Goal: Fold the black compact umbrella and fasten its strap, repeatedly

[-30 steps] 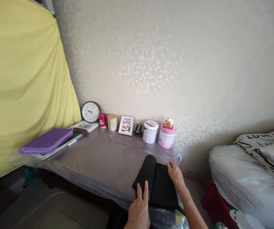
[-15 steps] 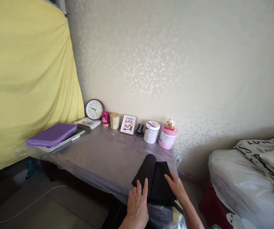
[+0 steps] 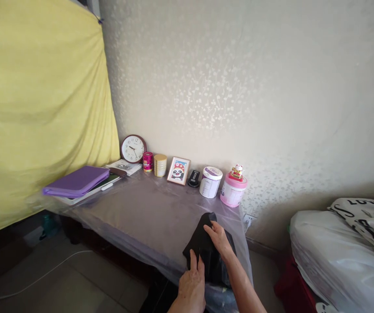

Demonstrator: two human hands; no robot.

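Observation:
A folded black cloth (image 3: 203, 243) lies at the near right corner of a long table (image 3: 148, 213) covered in clear plastic. My left hand (image 3: 192, 282) rests on the cloth's near edge, fingers pressed together and pinching the fabric. My right hand (image 3: 219, 237) lies across the top of the cloth near its far end, fingers curled over the fabric.
Along the wall stand a round clock (image 3: 133, 148), a pink tin (image 3: 147, 161), a gold tin (image 3: 160, 165), a framed picture (image 3: 178, 170), a white tub (image 3: 210, 181) and a pink tub (image 3: 233, 190). A purple folder (image 3: 76, 182) lies left. Yellow sheet (image 3: 40, 108) hangs left; bagged bedding (image 3: 340, 256) sits right.
My right hand has moved from the cloth's right side leftward onto its top, bunching it narrower. My left hand has gone from flat fingers to a pinch on the near edge.

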